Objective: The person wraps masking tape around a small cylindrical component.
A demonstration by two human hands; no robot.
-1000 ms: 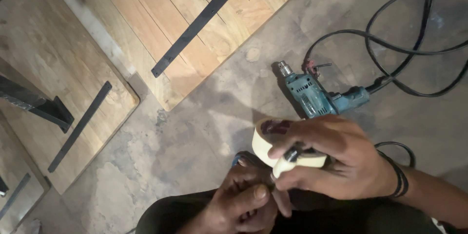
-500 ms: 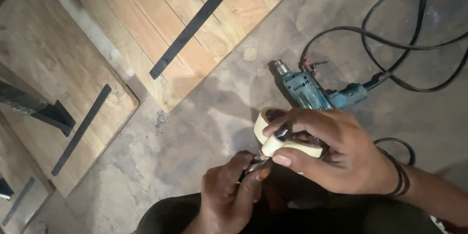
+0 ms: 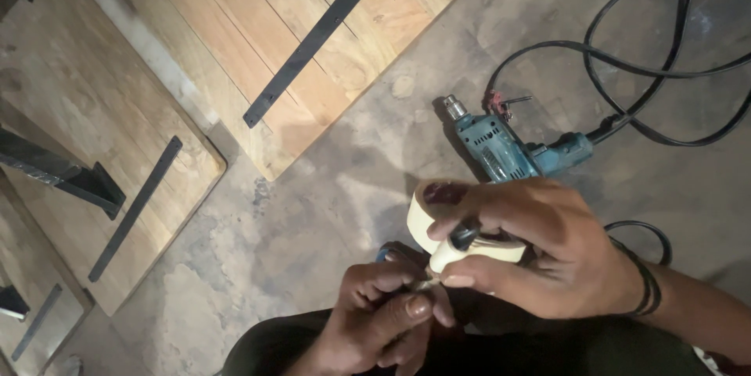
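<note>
My right hand (image 3: 547, 255) grips a roll of cream masking tape (image 3: 438, 223), with a small dark piece pinched between finger and thumb against the roll. Just below and left of it, my left hand (image 3: 383, 317) is closed around a thin small object at the tape's loose end, touching the right thumb. What exactly the left fingers pinch is too small to tell. Both hands hover over my dark-clothed lap at the bottom of the view.
A teal electric drill (image 3: 508, 149) lies on the concrete floor just beyond my hands, its black cord (image 3: 649, 63) looping at the upper right. Wooden boards (image 3: 258, 47) with flat black metal strips (image 3: 321, 32) and a black bracket (image 3: 62, 176) lie at left.
The left hand has come up closer under the tape roll, and the right hand has turned the roll slightly. The view shifted a little.
</note>
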